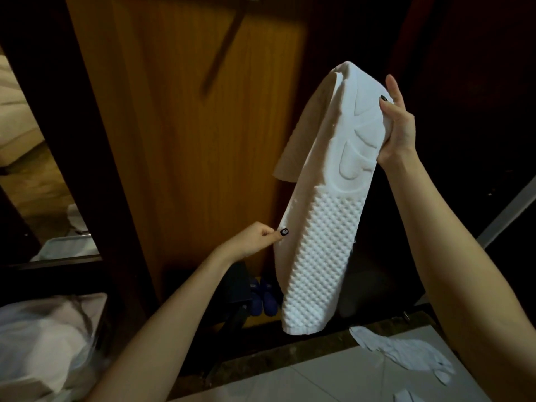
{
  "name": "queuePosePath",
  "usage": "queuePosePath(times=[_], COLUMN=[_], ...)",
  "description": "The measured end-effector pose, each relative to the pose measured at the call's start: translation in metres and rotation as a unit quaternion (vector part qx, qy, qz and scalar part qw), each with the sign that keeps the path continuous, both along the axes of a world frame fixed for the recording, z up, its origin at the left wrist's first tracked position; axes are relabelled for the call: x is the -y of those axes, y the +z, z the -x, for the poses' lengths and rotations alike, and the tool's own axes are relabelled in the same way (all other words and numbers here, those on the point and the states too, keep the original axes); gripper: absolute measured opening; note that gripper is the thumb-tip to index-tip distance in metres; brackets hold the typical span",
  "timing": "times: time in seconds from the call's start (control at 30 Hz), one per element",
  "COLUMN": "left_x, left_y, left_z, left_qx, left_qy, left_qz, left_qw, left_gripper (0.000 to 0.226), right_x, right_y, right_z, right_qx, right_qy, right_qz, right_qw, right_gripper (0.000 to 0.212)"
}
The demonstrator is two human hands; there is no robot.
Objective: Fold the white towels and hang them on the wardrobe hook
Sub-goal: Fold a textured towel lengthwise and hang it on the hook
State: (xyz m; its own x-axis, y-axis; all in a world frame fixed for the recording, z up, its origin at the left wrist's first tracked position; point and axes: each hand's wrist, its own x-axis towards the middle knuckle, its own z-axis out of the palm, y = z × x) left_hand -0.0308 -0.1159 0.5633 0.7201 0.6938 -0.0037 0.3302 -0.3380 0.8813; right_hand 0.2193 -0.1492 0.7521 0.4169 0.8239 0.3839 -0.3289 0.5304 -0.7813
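Your right hand [397,126] grips the folded white towel [327,227] near its top and holds it up in the dim room, in front of the wardrobe's wooden panel [179,126]. Your left hand [255,239] pinches the towel's left edge lower down, where the waffle texture begins. Blue slippers [262,297] sit at the panel's foot. On the pale tiled floor [333,378] at lower right lie crumpled white cloths [406,352]; a clear plastic bag [43,343] sits at lower left
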Motion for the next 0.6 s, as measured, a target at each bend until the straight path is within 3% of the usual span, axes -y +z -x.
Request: queuePosePath(times=[0.1, 0.4, 0.6], left_x=[-0.002, -0.019, -0.026], left_y=[-0.011, -0.049, -0.065], left_z=[0.0, 0.009, 0.017], left_qx=[-0.072, -0.173, -0.182], left_qy=[-0.049, -0.096, -0.076], left_qz=[0.007, 0.019, 0.007], left_qw=[0.996, 0.98, 0.98], left_gripper=[0.053, 0.041, 0.023], right_x=[0.0, 0.002, 0.0], right_y=[0.0, -0.01, -0.021], right_z=[-0.002, -0.012, -0.012], right_qx=[-0.021, -0.051, -0.08], right_qy=[0.005, -0.001, -0.002], right_qz=[-0.003, 0.009, 0.02], right_qw=[1.0, 0.999, 0.997], right_gripper=[0.041, 0.045, 0.046])
